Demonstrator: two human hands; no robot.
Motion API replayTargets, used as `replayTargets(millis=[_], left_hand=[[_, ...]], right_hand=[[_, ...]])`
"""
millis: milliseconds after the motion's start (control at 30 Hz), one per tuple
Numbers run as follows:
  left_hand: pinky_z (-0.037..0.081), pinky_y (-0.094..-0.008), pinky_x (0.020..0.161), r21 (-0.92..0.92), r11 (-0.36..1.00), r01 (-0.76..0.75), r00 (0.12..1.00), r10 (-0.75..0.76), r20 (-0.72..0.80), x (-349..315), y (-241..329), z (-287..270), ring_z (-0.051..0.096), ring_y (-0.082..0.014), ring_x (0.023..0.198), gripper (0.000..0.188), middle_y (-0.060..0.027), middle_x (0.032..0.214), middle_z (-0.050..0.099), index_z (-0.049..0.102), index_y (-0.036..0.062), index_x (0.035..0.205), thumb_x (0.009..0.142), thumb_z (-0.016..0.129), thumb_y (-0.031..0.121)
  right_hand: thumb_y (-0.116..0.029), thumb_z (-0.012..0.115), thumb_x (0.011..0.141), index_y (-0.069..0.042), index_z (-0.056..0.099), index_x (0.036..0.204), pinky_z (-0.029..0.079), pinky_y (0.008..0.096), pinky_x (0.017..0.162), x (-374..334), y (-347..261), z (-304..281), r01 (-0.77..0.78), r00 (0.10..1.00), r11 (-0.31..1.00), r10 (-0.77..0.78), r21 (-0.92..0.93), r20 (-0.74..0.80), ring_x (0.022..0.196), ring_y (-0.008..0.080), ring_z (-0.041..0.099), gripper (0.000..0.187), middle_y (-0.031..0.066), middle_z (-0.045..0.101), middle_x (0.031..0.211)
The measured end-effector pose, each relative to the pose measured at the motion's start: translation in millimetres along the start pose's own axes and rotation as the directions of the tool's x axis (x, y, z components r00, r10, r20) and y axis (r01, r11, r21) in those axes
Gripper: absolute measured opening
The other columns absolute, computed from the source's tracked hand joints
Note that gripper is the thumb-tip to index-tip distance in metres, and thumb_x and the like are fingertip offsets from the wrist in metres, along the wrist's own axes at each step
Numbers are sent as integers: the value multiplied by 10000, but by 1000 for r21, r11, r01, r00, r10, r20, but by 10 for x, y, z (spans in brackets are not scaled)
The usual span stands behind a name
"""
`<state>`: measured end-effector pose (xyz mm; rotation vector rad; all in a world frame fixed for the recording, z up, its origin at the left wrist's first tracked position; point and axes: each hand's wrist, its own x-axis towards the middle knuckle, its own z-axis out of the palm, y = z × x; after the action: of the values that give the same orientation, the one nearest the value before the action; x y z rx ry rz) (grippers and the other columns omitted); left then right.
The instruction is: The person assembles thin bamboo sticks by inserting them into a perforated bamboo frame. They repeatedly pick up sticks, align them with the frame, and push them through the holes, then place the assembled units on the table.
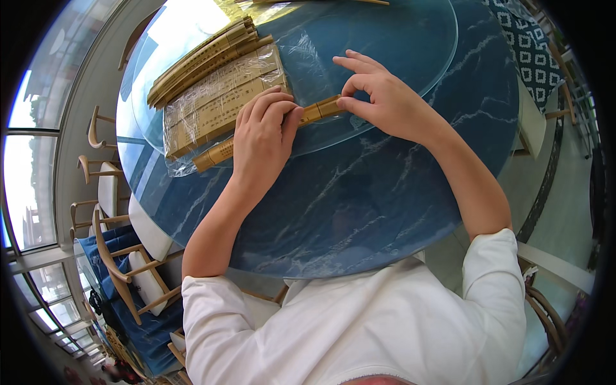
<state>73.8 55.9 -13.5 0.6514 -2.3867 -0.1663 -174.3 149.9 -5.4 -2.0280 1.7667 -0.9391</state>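
A long, narrow gold-brown cardboard piece [321,110], printed and creased like a slim folded box, lies slantwise near the edge of a clear glass disc. My left hand [264,125] is closed over its middle, with the fingers curled and hiding that part. At its right end, the thumb and forefinger of my right hand [384,99] pinch together, while the other fingers stretch out. Just beyond my left hand lies a plastic-wrapped pack of similar gold-brown pieces [224,106]. On the pack's far side rests a stack of loose flat strips [202,61].
The round dark-blue marbled table [308,218] carries the glass disc [378,38]. Another thin strip [369,2] shows at the far edge. Wooden chairs [125,276] stand at the left by tall windows; a patterned cloth [529,54] hangs at the right.
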Motion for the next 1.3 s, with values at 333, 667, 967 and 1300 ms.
replayTargets(millis=[333,667,967,1300], left_hand=[[422,-485,1207,-73,996,44,966,-24,256,214,-20,-161,453,-359,1526,198,-124,1428,670,761,26,1078,1039,714,215],[490,-485,1140,-76,981,-179,973,188,135,390,-24,49,539,-355,1445,107,-107,1276,709,718,23,1024,1023,717,130],[500,-484,1126,-43,977,-211,971,214,103,398,-59,36,558,-352,1410,94,-102,1250,704,707,27,1035,1011,729,114],[434,-489,1200,90,962,-257,966,257,5,324,-63,134,526,-321,1442,156,-80,1341,663,725,68,1128,1003,749,158]], right_hand=[[-196,679,1033,-30,719,951,360,458,1251,-9,13,29,2,1000,998,0,67,-30,1629,351,286,190,192,496,1648],[-258,694,1016,-11,766,1045,302,502,1280,-36,15,-27,-162,984,986,165,45,-69,1623,420,260,259,303,450,1638],[-275,712,1019,-49,774,1071,259,518,1296,-51,-58,-18,-221,973,975,222,24,-65,1642,403,217,240,285,402,1678],[-262,684,1025,-32,778,1102,269,512,1292,-30,20,-12,-134,987,991,135,16,-82,1614,441,270,260,306,415,1659]])
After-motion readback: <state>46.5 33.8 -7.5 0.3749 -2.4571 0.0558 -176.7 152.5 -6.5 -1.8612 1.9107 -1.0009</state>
